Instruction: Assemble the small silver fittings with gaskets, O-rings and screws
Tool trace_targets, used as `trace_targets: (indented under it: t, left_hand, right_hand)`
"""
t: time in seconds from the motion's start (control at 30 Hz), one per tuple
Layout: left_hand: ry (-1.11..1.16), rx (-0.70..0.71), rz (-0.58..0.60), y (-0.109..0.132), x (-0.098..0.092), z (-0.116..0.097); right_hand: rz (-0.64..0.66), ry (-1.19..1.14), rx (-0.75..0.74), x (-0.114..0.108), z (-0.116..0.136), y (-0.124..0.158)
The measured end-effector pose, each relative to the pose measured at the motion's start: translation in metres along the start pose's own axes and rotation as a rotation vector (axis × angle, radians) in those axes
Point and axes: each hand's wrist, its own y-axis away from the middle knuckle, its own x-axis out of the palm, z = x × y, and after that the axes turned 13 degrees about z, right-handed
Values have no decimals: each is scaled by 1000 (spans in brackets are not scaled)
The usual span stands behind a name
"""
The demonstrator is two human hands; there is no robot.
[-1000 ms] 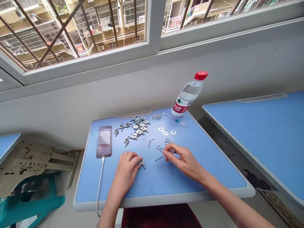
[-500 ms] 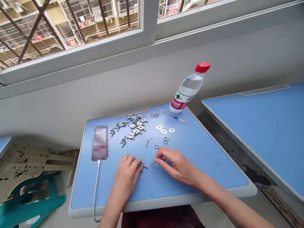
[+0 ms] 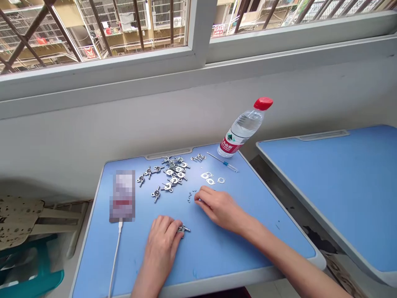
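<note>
Holding a small metal part (image 3: 184,229) on the blue desk (image 3: 248,256): left hand (image 3: 163,242) | right hand (image 3: 218,207) beside tiny metal bits (image 3: 190,195), nearly closed, can't tell if holding anything | metal pile (image 3: 179,169) farther back

1. The left forearm (image 3: 144,287) rises from the bottom edge, leaning slightly right.
2. The left hand (image 3: 161,240) is palm down, its back showing and its fingers bent side by side.
3. Its thumb (image 3: 176,242) and forefinger draw close in a pinch.
4. The right forearm (image 3: 276,250) slants in from the lower right, longer in view, the wrist nearly straight.
5. The right hand (image 3: 221,207) reaches farther forward, fingers curled, thumb and forefinger meeting at the tips.
6. The hands are apart.
</note>
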Motion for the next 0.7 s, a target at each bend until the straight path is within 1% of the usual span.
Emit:
trace_targets:
  t: [0.07,0.13,0.27,0.37,0.5,0.6,0.7]
  left_hand:
    - [12,-8,-7,0,2,0]
    - [26,-18,-8,1,2,-1]
    - [34,-35,0,1,2,-2]
    - [28,-42,-5,2,3,-2]
    - [35,-35,-12,2,4,-2]
    - [52,-38,-5,1,4,-2]
    - [62,-43,3,1,4,-1]
  right_hand:
    - [58,52,54,9,2,-6]
    - [86,79,113,15,6,-10]
    - [110,108,186,21,14,-14]
    - [102,89,199,23,15,-15]
    - [62,43,137,24,13,-12]
    - [27,-10,34,23,16,-5]
    - [27,-16,-76,21,25,4]
